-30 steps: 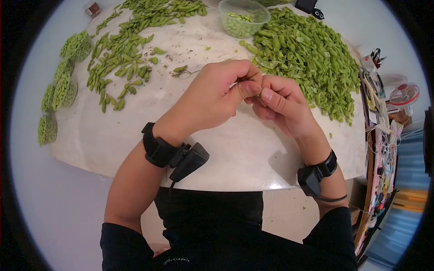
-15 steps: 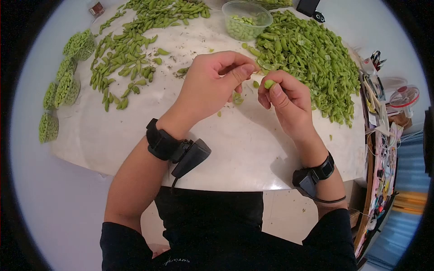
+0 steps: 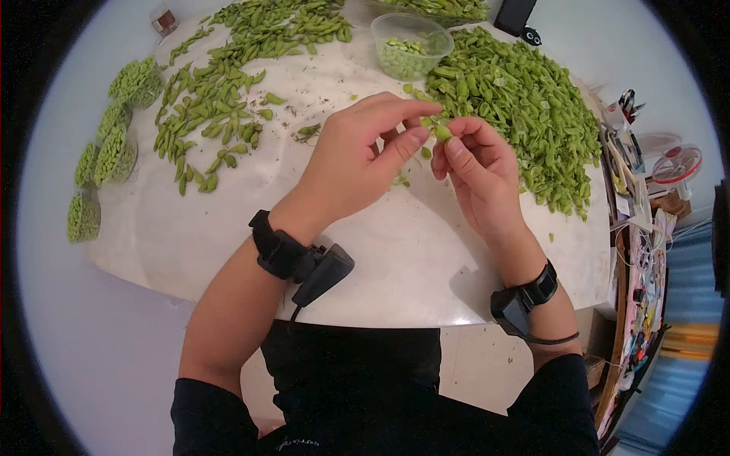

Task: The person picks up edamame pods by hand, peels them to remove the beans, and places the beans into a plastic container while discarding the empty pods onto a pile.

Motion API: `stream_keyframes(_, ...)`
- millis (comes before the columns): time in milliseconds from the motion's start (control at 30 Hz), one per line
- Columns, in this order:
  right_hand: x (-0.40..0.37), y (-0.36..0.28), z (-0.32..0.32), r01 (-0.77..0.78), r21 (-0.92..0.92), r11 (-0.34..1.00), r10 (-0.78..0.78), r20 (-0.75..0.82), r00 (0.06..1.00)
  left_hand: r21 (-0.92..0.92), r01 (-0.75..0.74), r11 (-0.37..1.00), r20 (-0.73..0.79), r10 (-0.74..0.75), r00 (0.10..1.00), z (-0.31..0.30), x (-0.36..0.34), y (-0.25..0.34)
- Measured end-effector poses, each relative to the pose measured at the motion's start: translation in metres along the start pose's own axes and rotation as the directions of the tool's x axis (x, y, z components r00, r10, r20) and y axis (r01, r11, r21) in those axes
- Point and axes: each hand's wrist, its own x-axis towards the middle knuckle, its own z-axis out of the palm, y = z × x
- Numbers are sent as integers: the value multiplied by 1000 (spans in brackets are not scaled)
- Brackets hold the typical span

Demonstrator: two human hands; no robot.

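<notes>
Between the fingertips of my right hand (image 3: 479, 163) is a green pod (image 3: 441, 132), pinched by thumb and forefinger. The fingers of my left hand (image 3: 361, 148) are bent toward the pod's other side, with the thumb and forefinger close to it; whether they grip it is unclear. Below the hands a few green bits (image 3: 401, 180) lie on the white table (image 3: 395, 266). Just behind the hands stands a clear plastic bowl (image 3: 412, 47) with shelled beans inside. A big heap of opened pods (image 3: 525, 114) spreads at the right.
Whole pods (image 3: 213, 99) are scattered at the back left. Several clear containers of beans (image 3: 115, 156) line the left edge. A dark phone (image 3: 515, 15) stands at the back right. Beyond the right edge are a small fan (image 3: 677, 163) and a cluttered shelf (image 3: 639, 319).
The left fingers have moved closer to the right fingertips. A pod now shows between the two hands, where a single green piece was in the right fingers.
</notes>
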Motion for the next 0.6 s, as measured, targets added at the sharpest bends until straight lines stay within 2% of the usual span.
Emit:
stream_keyframes(133,0,-5,3,-22,82,996,24,-24,999,171,-168,971,34,165,986,-3,0,-3)
stream_keyframes(300,1,-6,3,-17,-103,995,8,-93,996,417,-330,847,102,317,943,-9,1,-6)
stream_keyframes(433,0,-5,7,18,-201,979,-41,-111,993,475,-402,782,152,377,913,-11,1,-6)
stream_keyframes(600,0,-7,7,-70,-79,994,64,-82,995,526,-458,716,199,420,885,-14,2,-7)
